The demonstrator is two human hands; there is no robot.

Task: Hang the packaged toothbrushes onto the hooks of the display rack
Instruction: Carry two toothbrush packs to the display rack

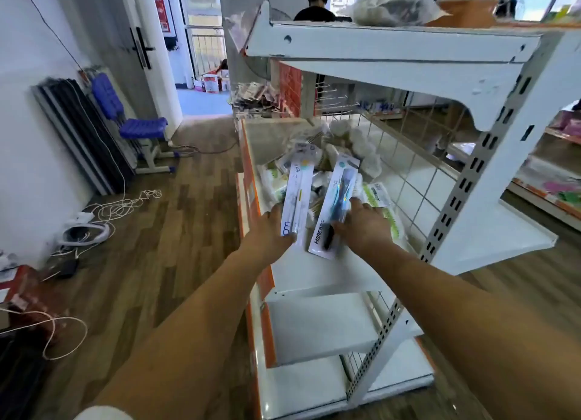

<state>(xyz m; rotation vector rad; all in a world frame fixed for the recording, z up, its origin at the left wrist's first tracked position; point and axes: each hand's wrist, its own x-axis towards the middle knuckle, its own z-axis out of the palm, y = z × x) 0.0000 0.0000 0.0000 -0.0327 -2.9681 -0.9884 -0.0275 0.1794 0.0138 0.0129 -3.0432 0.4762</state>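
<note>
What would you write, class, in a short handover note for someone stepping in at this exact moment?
Left hand: grip on a white toothbrush pack.
Right hand: grip on a blue toothbrush pack.
Both packs are held over the shelf, above the pile of loose packs.
Hooks on the wire grid behind look bare.
Done: two packs picked up.
Left: hang these two, then the rest.

A display rack [456,180] stands to the right, a chair [138,130] well to its left by the wall. On the rack's middle shelf [317,278] lies a heap of packets [342,155], before a wire grid [418,174]. In front of the heap, the left hand [270,227] holds one packaged toothbrush [295,196]; just beside it on the right, the right hand [364,224] holds another packaged toothbrush [333,212]. A bag [390,9] lies on the top shelf [393,45].
</note>
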